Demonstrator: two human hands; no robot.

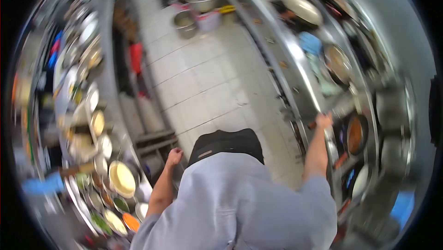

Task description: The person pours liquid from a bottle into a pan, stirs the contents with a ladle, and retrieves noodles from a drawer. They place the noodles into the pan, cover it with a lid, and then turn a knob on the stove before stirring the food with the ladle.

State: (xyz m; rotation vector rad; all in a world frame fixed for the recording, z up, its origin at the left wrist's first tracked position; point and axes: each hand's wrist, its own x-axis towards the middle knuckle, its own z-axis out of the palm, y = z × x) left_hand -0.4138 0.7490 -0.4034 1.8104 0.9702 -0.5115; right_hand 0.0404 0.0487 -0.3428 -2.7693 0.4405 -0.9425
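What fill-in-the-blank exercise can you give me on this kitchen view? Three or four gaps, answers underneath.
1. The left hand is on the side of the food containers, while the other hand is by the pans, on the person's ____.
2. The pale floor between the counters is laid with ____.
3. The shirt is grey-blue, and the garment showing past its hem is ____.
4. Besides pale yellow and green, one food at the picture's lower left is bright ____.

Answers: right; tiles; black; orange.
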